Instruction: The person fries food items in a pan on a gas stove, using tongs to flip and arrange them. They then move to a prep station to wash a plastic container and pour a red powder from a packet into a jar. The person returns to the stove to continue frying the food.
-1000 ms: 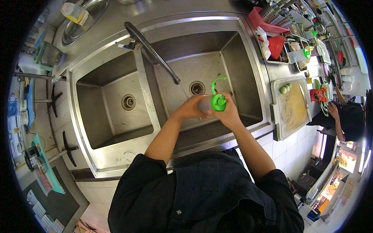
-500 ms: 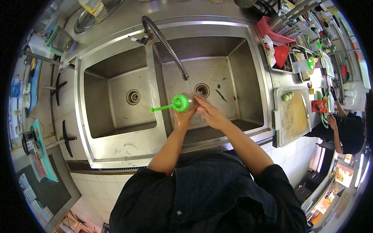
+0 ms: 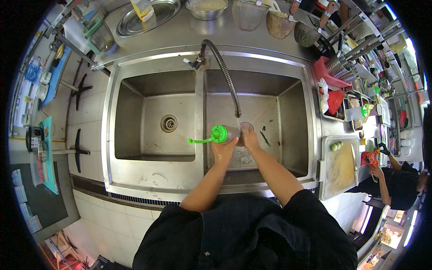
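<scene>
Over the right basin of a steel sink, a clear squeeze bottle lies sideways, its bright green cap and attached green strap pointing left. My left hand grips the bottle just behind the cap, fingers wrapped from below. At the other end, my right hand is closed round the bottle's base, its fingertips partly hidden. Right above that end is the mouth of the coiled metal faucet, with a thin stream of water coming from it.
Dark green scraps lie in the right basin. At right, a cutting board holds round green pieces and a knife; food trays and a pink bin are beyond. Strainers and an oval tray line the back. Another person handles a red packet.
My view has tilted, showing more of the back counter. My right hand has gone from lying along the bottle's side to gripping its base under the faucet. The other person's red packet has been lifted.
</scene>
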The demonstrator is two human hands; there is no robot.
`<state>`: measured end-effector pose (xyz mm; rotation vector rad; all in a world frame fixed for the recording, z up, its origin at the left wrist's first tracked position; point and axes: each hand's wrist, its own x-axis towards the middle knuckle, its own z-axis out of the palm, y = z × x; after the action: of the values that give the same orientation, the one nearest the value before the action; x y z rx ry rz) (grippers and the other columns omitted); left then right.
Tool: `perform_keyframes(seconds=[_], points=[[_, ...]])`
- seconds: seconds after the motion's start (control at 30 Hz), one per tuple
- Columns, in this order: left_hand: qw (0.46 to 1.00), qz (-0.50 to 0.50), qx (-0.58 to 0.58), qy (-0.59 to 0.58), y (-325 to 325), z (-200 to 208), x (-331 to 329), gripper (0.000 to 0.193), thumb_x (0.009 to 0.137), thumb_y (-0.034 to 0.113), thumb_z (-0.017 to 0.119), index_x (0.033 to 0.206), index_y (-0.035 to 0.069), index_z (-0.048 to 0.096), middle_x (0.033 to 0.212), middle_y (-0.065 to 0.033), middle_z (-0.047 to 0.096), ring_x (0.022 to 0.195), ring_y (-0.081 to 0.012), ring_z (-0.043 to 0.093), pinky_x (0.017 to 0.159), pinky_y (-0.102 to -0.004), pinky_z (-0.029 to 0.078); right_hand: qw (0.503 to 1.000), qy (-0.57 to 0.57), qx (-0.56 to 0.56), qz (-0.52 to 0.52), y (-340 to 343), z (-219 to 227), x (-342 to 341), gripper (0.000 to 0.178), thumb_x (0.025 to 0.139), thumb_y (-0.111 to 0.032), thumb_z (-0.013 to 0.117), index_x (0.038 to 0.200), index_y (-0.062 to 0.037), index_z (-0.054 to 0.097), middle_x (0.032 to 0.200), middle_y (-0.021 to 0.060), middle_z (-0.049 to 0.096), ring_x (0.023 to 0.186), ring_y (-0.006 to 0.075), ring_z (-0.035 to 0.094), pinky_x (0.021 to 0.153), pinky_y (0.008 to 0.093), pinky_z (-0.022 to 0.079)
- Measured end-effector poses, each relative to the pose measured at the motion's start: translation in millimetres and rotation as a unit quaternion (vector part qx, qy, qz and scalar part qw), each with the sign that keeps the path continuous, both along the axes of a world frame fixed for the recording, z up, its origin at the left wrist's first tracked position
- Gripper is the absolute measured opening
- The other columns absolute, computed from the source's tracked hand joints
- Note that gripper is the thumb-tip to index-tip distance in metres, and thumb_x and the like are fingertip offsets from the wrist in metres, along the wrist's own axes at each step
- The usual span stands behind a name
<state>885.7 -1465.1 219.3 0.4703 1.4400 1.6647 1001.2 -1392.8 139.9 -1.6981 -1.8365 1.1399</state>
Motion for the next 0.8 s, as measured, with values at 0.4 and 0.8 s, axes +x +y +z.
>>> perform_keyframes(seconds=[0.4, 0.8], points=[[0.977, -0.072, -0.017, -0.198, 14.4, 6.1, -2.1, 0.045, 0.073, 0.006, 0.073, 0.112, 0.001, 0.050, 0.104, -0.0098, 0.058, 0.091, -0.0181, 0.059, 0.077, -0.0314, 0.049, 0.968, -0.130, 0.154, 0.151, -25.9, 86.1, 9.6, 0.074, 0.063, -0.018, 0.072, 0.129, -0.0118, 0.038, 0.128, 0.0185, 0.042, 0.118, 0.0412, 0.037, 0.097, 0.0471, 0.036], [0.939, -0.139, 0.023, -0.313, 18.7, -35.7, 15.3, 0.041, 0.077, 0.010, 0.070, 0.113, 0.005, 0.053, 0.107, -0.0058, 0.057, 0.099, -0.0168, 0.054, 0.087, -0.0334, 0.042, 0.963, -0.212, 0.097, 0.132, -31.4, 89.8, 35.9, 0.078, 0.058, -0.024, 0.076, 0.126, -0.0100, 0.038, 0.122, 0.0170, 0.048, 0.114, 0.0364, 0.043, 0.095, 0.0451, 0.038]])
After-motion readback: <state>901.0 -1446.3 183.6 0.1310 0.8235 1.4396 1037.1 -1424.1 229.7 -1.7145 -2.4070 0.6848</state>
